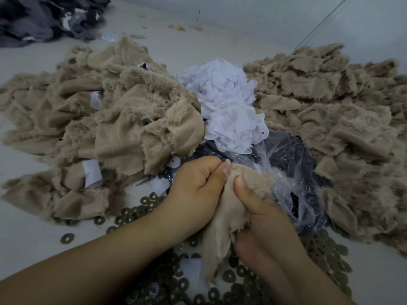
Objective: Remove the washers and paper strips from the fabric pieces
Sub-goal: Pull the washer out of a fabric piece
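Both hands on one beige fuzzy fabric piece (222, 219), held over loose pile of brass-coloured ring washers (141, 208). Left hand (196, 188) and right hand (262, 216) pinch its top edge, thumbs close together. Looks mid-strip (washer or strip itself hidden). Next: peel apart, drop bits. White paper heap (229, 111) just behind, unsorted beige pile (123, 119) left.

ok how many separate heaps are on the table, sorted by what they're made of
beige fabric heaps: 2
white paper heap: 1
dark grey fabric heap: 1
washer heap: 1
total: 5
The held beige fabric piece is left out.
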`<state>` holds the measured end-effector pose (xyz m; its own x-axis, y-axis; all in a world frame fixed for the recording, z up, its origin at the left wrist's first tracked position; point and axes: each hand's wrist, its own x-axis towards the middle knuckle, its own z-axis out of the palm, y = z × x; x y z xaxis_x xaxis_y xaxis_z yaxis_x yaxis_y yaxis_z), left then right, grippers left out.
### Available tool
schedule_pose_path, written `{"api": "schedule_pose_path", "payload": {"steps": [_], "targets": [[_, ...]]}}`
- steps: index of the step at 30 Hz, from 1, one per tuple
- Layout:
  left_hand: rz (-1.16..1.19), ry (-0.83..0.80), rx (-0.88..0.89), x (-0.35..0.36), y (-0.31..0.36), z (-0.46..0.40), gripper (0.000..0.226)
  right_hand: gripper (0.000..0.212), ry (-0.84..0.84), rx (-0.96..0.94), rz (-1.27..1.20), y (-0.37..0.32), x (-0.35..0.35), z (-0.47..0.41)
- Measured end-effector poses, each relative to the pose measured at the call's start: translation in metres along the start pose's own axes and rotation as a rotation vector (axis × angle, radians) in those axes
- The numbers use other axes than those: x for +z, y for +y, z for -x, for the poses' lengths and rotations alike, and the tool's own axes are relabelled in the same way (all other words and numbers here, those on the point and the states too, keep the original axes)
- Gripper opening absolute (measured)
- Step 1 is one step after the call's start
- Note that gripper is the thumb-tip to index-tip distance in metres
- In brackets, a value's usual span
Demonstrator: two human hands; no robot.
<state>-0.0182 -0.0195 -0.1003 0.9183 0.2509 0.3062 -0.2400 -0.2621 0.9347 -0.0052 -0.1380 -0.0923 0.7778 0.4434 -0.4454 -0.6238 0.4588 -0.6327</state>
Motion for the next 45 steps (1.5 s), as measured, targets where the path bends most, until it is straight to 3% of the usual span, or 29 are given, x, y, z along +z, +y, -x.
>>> {"api": "schedule_pose_path", "payload": {"steps": [3,11,15,20,26,32,45], "targets": [[0.03,-0.016,0.008,0.001,-0.001,0.001,0.041,0.041,-0.012,-0.002,0.011,0.001,-0.003,-0.001],[0.082,-0.036,-0.01,0.0,0.001,0.0,0.039,0.029,-0.03,-0.246,0.173,0.001,-0.004,0.003],[0.061,-0.074,-0.009,-0.004,-0.001,-0.002,0.039,0.037,-0.058,-0.302,0.218,0.005,-0.002,0.003],[0.232,-0.053,-0.14,-0.005,-0.008,0.0,0.042,0.031,-0.023,-0.185,0.092,0.006,-0.003,-0.004],[0.247,-0.039,-0.137,-0.004,-0.009,-0.002,0.044,0.038,-0.043,-0.024,0.024,-0.002,-0.006,-0.008],[0.205,-0.055,-0.123,-0.005,-0.008,-0.002,0.043,0.025,0.044,-0.036,0.187,0.004,-0.008,-0.009],[0.123,-0.063,-0.138,-0.005,-0.005,-0.002,0.042,0.024,0.013,-0.016,0.147,0.005,-0.009,-0.009]]}}
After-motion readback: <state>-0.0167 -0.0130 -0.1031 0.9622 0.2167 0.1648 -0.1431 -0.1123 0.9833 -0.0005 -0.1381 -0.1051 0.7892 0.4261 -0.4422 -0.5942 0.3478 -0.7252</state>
